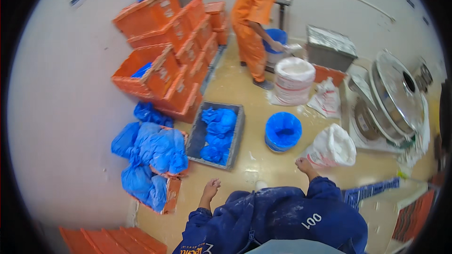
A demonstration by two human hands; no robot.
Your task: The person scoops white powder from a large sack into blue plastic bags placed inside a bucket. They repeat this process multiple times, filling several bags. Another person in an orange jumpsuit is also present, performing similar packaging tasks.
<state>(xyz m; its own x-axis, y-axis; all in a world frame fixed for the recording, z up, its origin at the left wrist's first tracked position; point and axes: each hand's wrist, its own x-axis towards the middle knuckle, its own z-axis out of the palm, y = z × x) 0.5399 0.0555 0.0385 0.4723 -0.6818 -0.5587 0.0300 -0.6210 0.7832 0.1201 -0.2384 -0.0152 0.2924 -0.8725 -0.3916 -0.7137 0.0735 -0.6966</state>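
My left hand (212,185) hangs over the floor in front of me, its fingers curled and nothing seen in them. My right hand (305,165) is beside the lower corner of an open white woven sack (335,148) with white powder inside. From this angle I cannot tell whether the hand grips the sack or only overlaps it. A round bucket lined with a blue plastic bag (283,132) stands just beyond the sack. Ahead of my left hand, a grey plastic crate (196,144) holds knotted blue bags (219,123).
Orange crates (159,63) are stacked at the left wall, with filled blue bags (152,148) nearer me. A person in orange (250,24) bends over a blue-lined bucket (275,37), scoop in hand, beside another open sack (293,81). Steel machinery (395,95) stands right.
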